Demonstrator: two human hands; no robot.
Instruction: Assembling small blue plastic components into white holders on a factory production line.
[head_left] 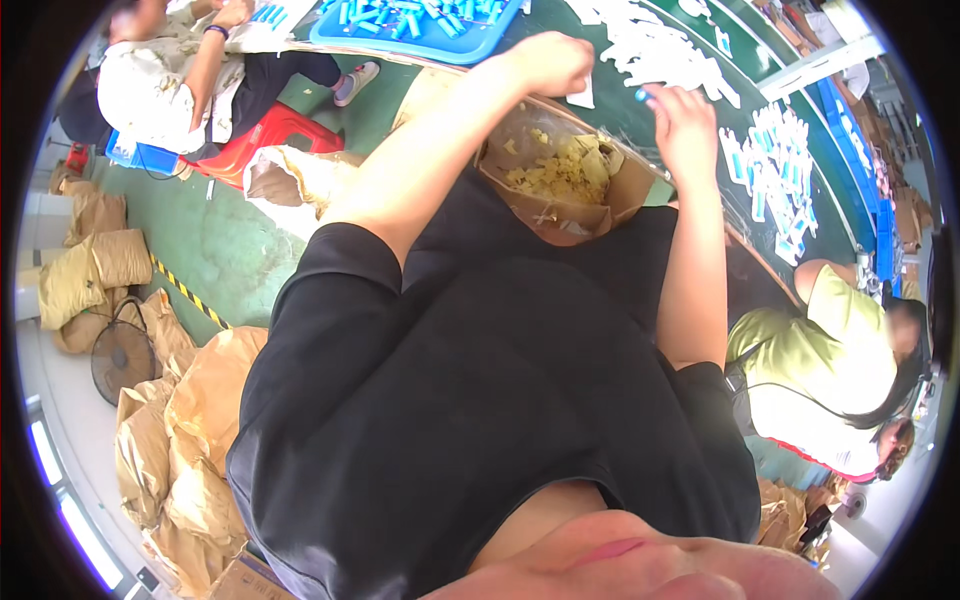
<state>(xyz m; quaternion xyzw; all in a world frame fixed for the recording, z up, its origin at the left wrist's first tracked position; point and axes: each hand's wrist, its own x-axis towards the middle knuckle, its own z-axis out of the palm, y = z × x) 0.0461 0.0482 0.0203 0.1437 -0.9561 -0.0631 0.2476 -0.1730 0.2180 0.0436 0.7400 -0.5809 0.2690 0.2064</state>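
My left hand [555, 64] is closed above the far side of the work table, its fingers curled down. A small flat white piece [582, 95] sticks out below those fingers and seems to be held in them. To the right, my right hand [686, 125] pinches a small blue piece [642, 95] between thumb and fingertips. Beyond both hands lies a loose pile of white pieces [650, 50]. Blue-and-white pieces [775, 165] are spread on the table right of my right hand.
An open cardboard box [560, 218] with yellow crumbly bits sits against my lap. A blue tray [400, 50] of small blue pieces stands at the far left. Co-workers sit left [165, 90] and right [815, 370]. Brown paper sacks [200, 430] and a fan [123, 360] stand behind left.
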